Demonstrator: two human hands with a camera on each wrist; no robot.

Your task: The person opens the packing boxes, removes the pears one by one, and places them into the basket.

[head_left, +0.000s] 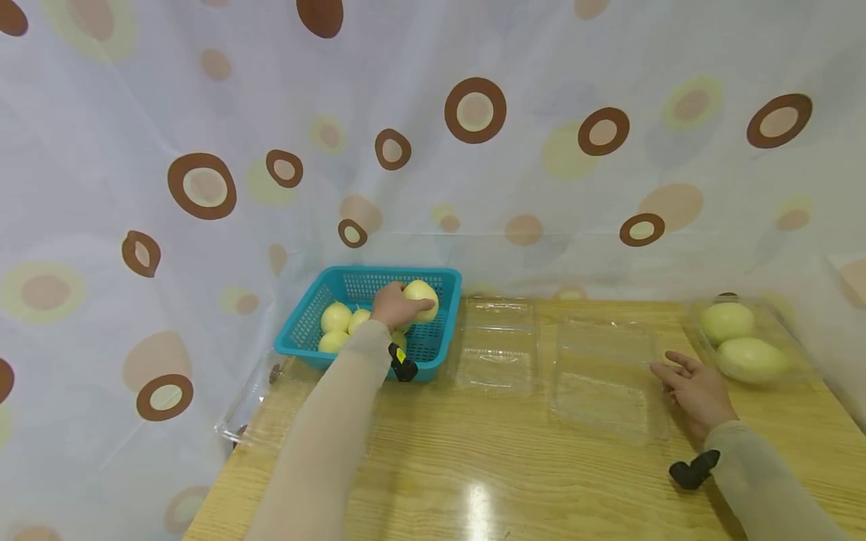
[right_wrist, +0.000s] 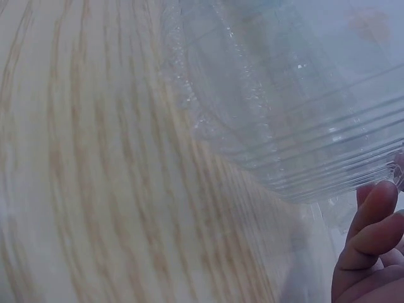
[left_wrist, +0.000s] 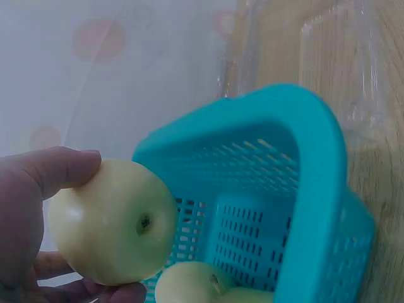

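Note:
My left hand holds a round pale yellow pear over the blue-green plastic basket; the left wrist view shows the thumb on one side and fingers beneath. Several similar pears lie in the basket. At the right, my right hand is at the side edge of a clear plastic box. In the right wrist view its fingertips pinch the box's rim, with the contact partly cut off by the frame.
Another clear box stands between the basket and the right hand's box. At the far right, a clear box holds two yellow-green fruits. More clear plastic lies at the table's left edge. A patterned curtain hangs behind.

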